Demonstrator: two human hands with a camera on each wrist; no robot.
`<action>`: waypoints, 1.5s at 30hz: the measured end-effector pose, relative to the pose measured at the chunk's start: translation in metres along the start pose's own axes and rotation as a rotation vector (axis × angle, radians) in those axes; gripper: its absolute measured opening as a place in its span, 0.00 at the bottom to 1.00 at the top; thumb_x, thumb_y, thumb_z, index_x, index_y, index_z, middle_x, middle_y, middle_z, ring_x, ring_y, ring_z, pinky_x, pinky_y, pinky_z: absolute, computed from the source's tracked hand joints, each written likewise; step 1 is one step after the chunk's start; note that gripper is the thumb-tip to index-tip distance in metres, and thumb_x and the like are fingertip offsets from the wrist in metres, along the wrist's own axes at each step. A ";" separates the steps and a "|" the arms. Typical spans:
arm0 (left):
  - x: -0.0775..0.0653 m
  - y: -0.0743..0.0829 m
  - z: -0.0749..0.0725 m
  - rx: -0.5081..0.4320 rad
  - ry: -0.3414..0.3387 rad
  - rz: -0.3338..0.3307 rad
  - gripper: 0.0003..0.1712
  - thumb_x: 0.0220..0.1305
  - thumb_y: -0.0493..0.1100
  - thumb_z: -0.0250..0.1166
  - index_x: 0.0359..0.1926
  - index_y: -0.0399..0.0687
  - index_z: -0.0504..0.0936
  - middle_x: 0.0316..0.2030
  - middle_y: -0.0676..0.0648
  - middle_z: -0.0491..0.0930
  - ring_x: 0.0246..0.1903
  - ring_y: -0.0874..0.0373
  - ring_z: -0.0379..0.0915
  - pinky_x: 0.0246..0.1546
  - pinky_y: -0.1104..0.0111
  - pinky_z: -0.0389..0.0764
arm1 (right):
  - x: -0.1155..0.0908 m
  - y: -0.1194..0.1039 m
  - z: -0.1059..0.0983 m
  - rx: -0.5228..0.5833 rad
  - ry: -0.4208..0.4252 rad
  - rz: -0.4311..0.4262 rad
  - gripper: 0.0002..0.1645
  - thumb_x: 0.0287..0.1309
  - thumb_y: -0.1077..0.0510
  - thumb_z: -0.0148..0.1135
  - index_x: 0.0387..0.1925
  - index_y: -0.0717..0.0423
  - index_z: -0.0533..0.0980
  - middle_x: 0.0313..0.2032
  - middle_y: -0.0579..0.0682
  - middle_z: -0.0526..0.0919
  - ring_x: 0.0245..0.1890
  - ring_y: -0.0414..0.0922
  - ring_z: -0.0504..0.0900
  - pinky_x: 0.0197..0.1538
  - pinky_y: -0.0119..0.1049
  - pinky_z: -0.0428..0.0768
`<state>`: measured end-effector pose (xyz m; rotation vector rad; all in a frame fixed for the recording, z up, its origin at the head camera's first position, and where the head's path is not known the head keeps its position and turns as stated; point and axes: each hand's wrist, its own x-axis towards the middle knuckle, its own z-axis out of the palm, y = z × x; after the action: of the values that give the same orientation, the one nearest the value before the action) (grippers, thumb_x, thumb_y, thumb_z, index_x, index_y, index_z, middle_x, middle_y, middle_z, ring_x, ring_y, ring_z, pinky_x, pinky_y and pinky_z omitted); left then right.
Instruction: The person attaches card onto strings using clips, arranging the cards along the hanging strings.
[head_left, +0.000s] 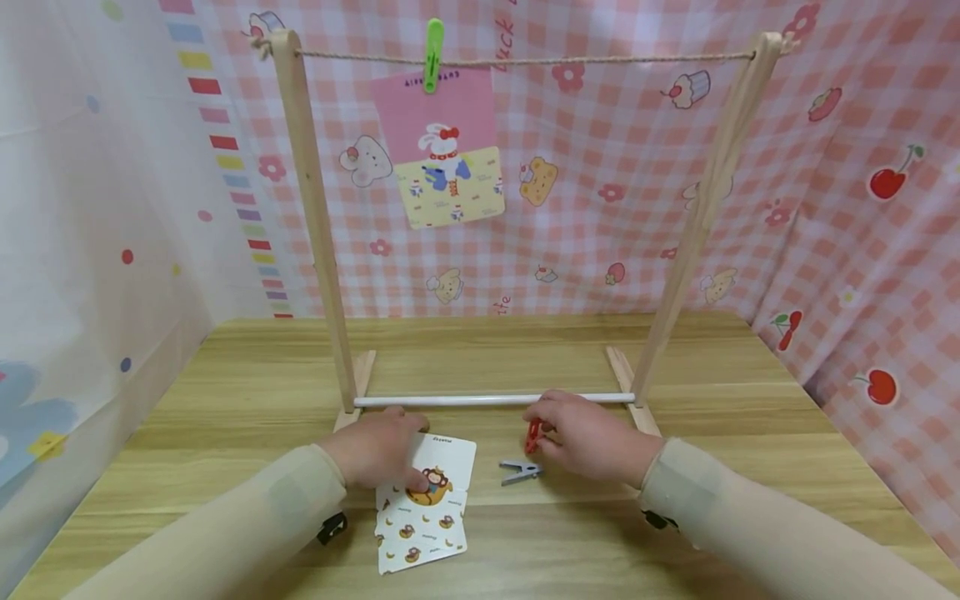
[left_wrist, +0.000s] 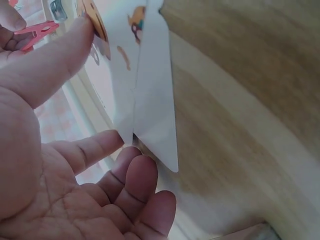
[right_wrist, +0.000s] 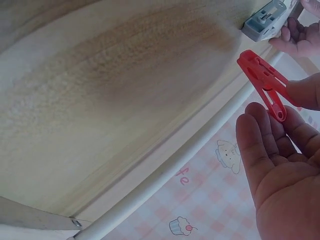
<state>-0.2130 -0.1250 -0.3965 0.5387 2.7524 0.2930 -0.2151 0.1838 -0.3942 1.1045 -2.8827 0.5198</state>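
Observation:
My left hand (head_left: pixel 378 446) grips a white card (head_left: pixel 442 533) with a cartoon monkey and bananas on it. The thumb lies across the printed face, and the fingertips reach its edge in the left wrist view. Between thumb and fingers my right hand (head_left: pixel 588 433) pinches a red clothespin (right_wrist: pixel 265 80), just in front of the white rod. A grey clothespin (head_left: pixel 520 472) lies on the table between the two hands, nearer the right one.
A wooden frame (head_left: pixel 306 167) stands behind the hands, with a white rod (head_left: pixel 450 401) low across it. Along its top runs a twine line (head_left: pixel 600 59). There a green clothespin (head_left: pixel 432 58) holds a pink and yellow rabbit card (head_left: pixel 465 108). Patterned cloth (head_left: pixel 585 233) hangs behind.

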 end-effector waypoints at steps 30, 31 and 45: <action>0.004 -0.001 0.000 -0.133 -0.019 -0.037 0.37 0.43 0.54 0.88 0.48 0.46 0.77 0.45 0.49 0.74 0.41 0.55 0.73 0.47 0.58 0.79 | 0.000 0.000 0.002 0.018 -0.011 -0.023 0.14 0.67 0.60 0.69 0.52 0.60 0.82 0.46 0.48 0.84 0.45 0.41 0.86 0.51 0.38 0.87; 0.005 -0.002 0.000 -0.135 -0.020 -0.041 0.38 0.43 0.54 0.88 0.49 0.46 0.77 0.45 0.49 0.74 0.42 0.55 0.74 0.48 0.58 0.80 | 0.000 0.000 0.002 0.019 -0.013 -0.020 0.14 0.67 0.60 0.69 0.52 0.60 0.82 0.46 0.48 0.84 0.45 0.41 0.86 0.51 0.38 0.87; 0.008 -0.007 0.001 -0.176 0.015 -0.046 0.36 0.42 0.50 0.89 0.48 0.46 0.79 0.46 0.47 0.78 0.42 0.54 0.76 0.50 0.56 0.80 | 0.000 -0.001 0.002 0.030 -0.010 -0.013 0.15 0.67 0.59 0.70 0.53 0.60 0.82 0.45 0.48 0.84 0.45 0.42 0.87 0.51 0.39 0.87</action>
<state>-0.2223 -0.1277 -0.4012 0.4276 2.7141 0.5244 -0.2148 0.1826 -0.3956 1.1319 -2.8835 0.5604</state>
